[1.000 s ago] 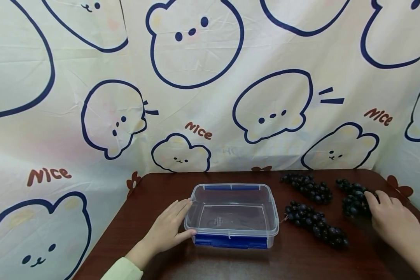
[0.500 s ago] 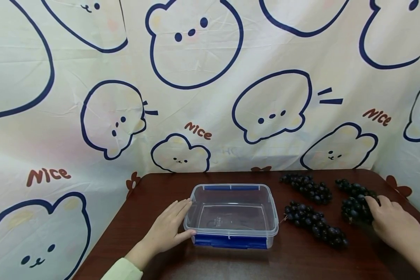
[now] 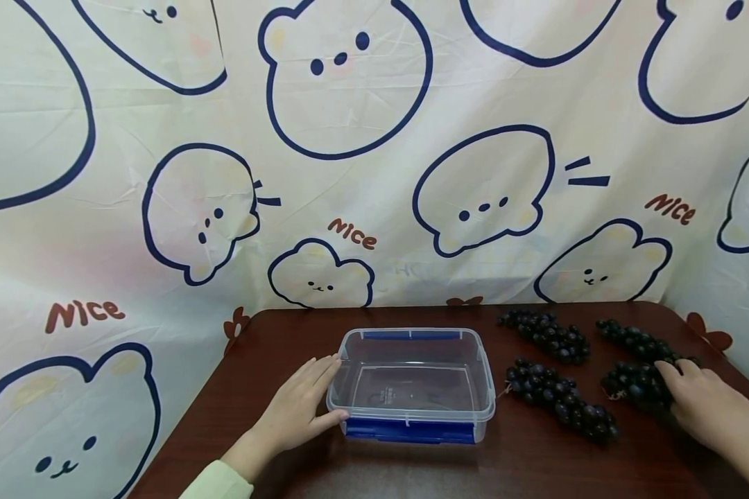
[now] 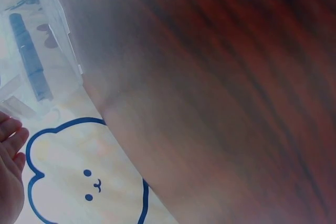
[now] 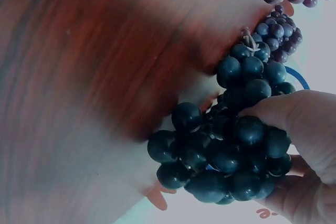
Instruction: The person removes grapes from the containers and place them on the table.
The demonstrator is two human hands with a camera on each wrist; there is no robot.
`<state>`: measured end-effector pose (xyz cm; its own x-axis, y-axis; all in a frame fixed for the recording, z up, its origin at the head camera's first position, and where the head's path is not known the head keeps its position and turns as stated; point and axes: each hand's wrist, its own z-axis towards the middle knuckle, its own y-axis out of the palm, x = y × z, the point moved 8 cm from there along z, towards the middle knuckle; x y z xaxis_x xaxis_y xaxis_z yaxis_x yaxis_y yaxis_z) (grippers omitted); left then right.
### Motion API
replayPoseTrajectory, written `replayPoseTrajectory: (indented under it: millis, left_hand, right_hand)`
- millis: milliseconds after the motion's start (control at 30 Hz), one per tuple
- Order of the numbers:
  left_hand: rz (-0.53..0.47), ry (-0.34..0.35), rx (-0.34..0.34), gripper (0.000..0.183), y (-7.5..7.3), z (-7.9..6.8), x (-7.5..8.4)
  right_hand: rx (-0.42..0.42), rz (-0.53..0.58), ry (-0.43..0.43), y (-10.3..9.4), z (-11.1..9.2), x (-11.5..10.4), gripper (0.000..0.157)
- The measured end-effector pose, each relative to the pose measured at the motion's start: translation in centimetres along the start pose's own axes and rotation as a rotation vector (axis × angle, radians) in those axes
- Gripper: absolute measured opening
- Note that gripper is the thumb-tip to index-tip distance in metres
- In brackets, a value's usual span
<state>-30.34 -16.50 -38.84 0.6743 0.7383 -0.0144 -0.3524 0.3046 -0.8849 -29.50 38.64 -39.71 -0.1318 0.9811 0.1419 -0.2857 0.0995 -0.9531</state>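
My left hand (image 3: 299,407) rests against the left side of a clear plastic food container (image 3: 412,378) with blue clips, fingers extended along the wall and thumb at the near corner. In the left wrist view, only its fingertips (image 4: 13,140) show beside the container (image 4: 58,19). At the right of the table, my right hand (image 3: 711,409) holds a bunch of dark grapes (image 3: 638,385). The right wrist view has the thumb (image 5: 278,109) over the grapes (image 5: 220,156) and fingers under them. A pale stem points left from the bunch.
Another bunch of grapes (image 3: 636,341) lies just behind the held one. Two more, a front bunch (image 3: 562,402) and a back bunch (image 3: 546,336), lie right of the container. A printed cloth (image 3: 399,194) hangs behind the brown table (image 3: 287,333).
My right hand has shifted slightly toward me with its grapes, which have turned so their stem shows and more of the bunch behind is visible. The left hand and container stay put.
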Motion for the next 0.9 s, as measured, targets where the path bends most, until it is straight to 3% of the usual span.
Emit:
replayPoseTrajectory:
  millis: [900]
  left_hand:
    - [0.007,-0.019,-0.019,0.078,-0.1,0.1,0.0]
  right_hand:
    - [-0.108,0.004,0.004,1.9,-0.1,0.5,0.051]
